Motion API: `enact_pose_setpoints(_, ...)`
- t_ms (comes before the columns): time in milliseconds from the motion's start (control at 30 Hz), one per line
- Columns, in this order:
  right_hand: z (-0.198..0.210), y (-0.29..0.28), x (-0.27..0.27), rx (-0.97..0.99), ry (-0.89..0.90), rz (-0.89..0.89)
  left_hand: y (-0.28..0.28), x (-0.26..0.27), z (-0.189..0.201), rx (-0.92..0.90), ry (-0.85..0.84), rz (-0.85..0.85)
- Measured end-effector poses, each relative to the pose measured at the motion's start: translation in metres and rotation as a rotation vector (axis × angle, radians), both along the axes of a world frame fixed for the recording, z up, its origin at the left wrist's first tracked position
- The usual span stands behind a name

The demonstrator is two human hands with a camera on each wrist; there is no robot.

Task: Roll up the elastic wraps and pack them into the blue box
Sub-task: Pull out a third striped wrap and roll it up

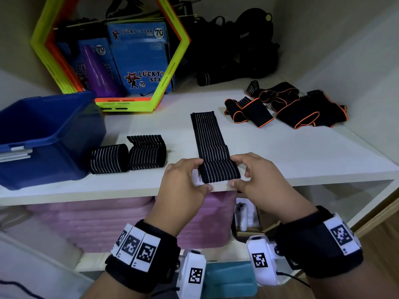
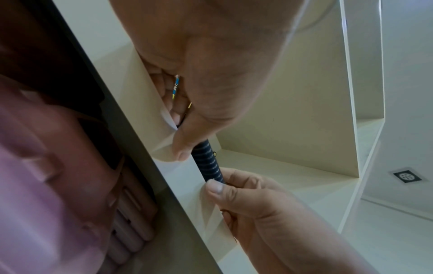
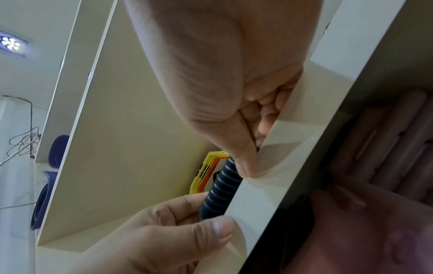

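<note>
right of the blue box (image 1: 51, 134), both the left hand (image 1: 183, 182) and right hand (image 1: 254, 180) pinch a half-rolled wrap (image 1: 213, 156), two finished rolls (image 1: 127, 155) wait unpacked beside the box, and an orange-edged pile (image 1: 287, 106) lies farther right, unrolled.

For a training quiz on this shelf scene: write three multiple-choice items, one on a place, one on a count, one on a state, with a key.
1. Where does the blue plastic box stand?
A. left end of the white shelf
B. right end
C. lower shelf

2. How many finished black striped rolls lie beside the box?
A. none
B. two
C. five

3. The black striped elastic wrap in the hands is:
A. fully rolled
B. partly rolled
C. in the box

Key: 1 A, it stands at the shelf's left; 2 B, two lie side by side; 3 B, left hand and right hand pinch its rolled end, the rest lying flat.
</note>
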State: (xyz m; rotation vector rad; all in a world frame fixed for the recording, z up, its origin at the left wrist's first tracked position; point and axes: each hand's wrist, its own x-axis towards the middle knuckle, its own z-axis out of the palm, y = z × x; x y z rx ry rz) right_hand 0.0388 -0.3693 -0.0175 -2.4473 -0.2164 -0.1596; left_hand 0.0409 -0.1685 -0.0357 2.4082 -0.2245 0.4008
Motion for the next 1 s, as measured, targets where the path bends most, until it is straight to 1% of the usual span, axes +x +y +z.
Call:
enact_pose_setpoints(133, -0.002, -0.003, 0.002, 0.013, 0.006, 0.015, 0.001, -0.001, 0.000, -0.057, 0.014, 0.003)
enact_pose_setpoints(233, -0.002, -0.004, 0.003, -0.012, 0.003, 0.011, 0.003, -0.001, 0.003, -0.046, 0.003, -0.022)
enact_pose_setpoints(300, -0.002, -0.004, 0.005, -0.059, -0.003, -0.015, 0.005, 0.001, 0.004, -0.057, -0.012, -0.040)
enact_pose_setpoints(367, 0.000, -0.004, 0.005, -0.058, 0.014, -0.032, 0.004, 0.004, 0.007, -0.085, -0.003, -0.046)
enact_pose_setpoints(500, 0.002, 0.004, 0.008, -0.115, 0.022, -0.107, 0.000, 0.010, 0.014, -0.062, 0.002, -0.019)
enact_pose_setpoints(600, 0.002, 0.008, 0.009, -0.124, 0.024, -0.142, -0.002, 0.011, 0.018, -0.113, 0.073, 0.012)
enact_pose_setpoints(700, 0.001, 0.006, 0.009, -0.014, 0.005, -0.174, -0.001, 0.014, 0.019, -0.202, 0.109, 0.042)
enact_pose_setpoints(800, -0.001, 0.006, 0.009, 0.086, -0.055, -0.198, 0.000, 0.014, 0.019, -0.249, 0.120, 0.029)
enact_pose_setpoints(900, -0.002, 0.007, 0.010, 0.128, -0.061, -0.230, 0.000, 0.014, 0.017, -0.223, 0.117, 0.013)
enact_pose_setpoints(1000, -0.001, 0.006, 0.009, 0.121, -0.057, -0.197, -0.001, 0.013, 0.017, -0.172, 0.088, 0.008)
